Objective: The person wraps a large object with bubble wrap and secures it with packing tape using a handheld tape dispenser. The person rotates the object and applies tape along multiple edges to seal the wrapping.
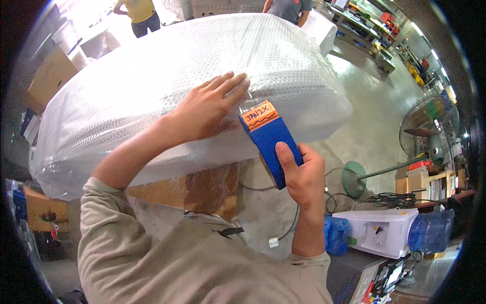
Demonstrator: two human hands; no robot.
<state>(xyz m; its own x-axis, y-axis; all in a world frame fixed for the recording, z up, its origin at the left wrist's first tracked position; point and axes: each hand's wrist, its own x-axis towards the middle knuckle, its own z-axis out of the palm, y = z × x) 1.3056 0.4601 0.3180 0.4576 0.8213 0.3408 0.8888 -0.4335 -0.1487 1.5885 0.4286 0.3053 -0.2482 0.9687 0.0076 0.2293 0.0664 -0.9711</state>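
Left hand (pixel 205 109) flat on the bubble-wrapped bundle (pixel 126 96), right hand (pixel 304 175) gripping a blue tape dispenser (pixel 273 142) with a handwritten orange label (pixel 259 116); pedestal fan (pixel 430 126) and water cooler (pixel 377 230) right of both!

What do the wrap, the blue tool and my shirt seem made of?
Wrap: glossy clear plastic film, by its bubble pattern and glare. Blue tool: matte-looking, maybe plastic or painted metal; its even colour leaves that open. Shirt: soft matte cloth, by its loose folds.
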